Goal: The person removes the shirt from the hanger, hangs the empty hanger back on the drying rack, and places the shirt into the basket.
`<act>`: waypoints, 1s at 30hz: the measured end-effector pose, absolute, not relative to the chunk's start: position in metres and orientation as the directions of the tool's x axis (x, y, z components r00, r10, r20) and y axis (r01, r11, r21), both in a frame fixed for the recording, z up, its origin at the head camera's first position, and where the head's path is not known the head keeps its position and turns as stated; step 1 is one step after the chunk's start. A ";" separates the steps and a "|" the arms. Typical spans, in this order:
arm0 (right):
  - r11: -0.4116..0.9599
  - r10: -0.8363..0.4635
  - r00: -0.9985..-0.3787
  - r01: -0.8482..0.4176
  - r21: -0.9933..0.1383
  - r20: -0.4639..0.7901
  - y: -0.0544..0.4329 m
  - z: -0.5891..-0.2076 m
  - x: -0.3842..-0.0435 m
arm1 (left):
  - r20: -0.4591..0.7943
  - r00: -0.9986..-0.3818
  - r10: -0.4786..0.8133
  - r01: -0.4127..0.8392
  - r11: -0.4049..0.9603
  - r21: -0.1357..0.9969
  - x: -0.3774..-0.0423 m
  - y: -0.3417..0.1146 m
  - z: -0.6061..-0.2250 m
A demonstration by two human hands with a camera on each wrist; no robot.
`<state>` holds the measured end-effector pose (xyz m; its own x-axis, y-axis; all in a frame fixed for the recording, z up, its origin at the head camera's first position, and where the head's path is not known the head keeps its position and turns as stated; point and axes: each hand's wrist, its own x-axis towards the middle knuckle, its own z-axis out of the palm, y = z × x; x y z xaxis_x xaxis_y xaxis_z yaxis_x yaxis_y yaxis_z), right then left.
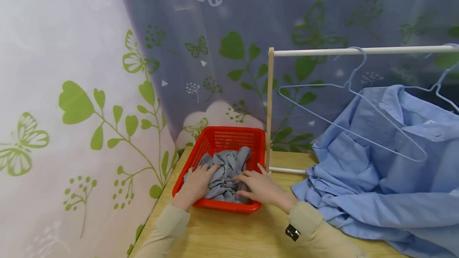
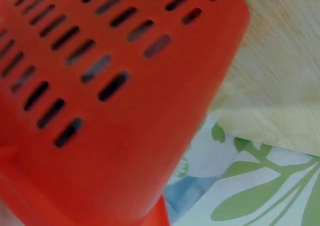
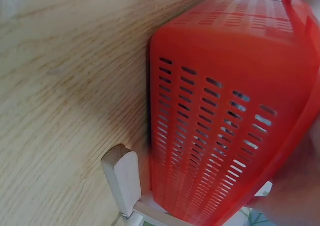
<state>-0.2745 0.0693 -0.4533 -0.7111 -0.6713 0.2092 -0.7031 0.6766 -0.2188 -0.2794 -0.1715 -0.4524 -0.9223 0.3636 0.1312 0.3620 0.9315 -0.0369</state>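
Observation:
A red plastic basket [image 1: 226, 206] with slotted walls stands on the wooden table, holding a crumpled grey cloth garment [image 1: 229, 170]. Reaching over the basket's near left side, my left hand [image 1: 196, 183] rests on the garment with its fingers extended. My right hand [image 1: 259, 186] comes over the near right rim, fingers spread on the same garment. The left wrist view is mostly filled by the basket's outer wall [image 2: 150, 106]. In the right wrist view, the basket's slotted side [image 3: 220, 56] shows, with part of the right hand [image 3: 295, 191] at the edge.
Right of the basket stands a rack with a wooden post [image 1: 270, 106] and a white rail [image 1: 315, 52]. A bare blue hanger [image 1: 353, 138] hangs from it. A light blue shirt [image 1: 358, 170] hangs beside it and spreads over the wooden table [image 1: 222, 234]. Patterned curtains [image 1: 89, 138] enclose the left and back.

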 end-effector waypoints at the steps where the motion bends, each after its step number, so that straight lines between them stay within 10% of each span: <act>1: 0.669 -0.679 -0.703 -0.711 -0.216 0.211 0.069 -0.453 -0.273 | 0.105 -0.932 0.348 0.348 0.937 -0.013 -0.280 -0.174 -0.454; 10: 0.664 -0.632 -0.678 -0.724 -0.189 0.375 0.072 -0.455 -0.265 | 0.023 -0.933 0.358 0.359 0.928 0.101 -0.265 -0.173 -0.421; 21: 0.692 -0.470 -0.562 -0.713 -0.111 0.681 0.092 -0.438 -0.250 | 0.558 -0.677 0.479 0.594 0.804 0.032 -0.231 -0.146 -0.406; 30: 0.740 -0.409 -0.500 -0.671 -0.044 0.763 0.119 -0.435 -0.234 | 0.631 -0.602 0.489 0.640 0.769 0.015 -0.220 -0.114 -0.419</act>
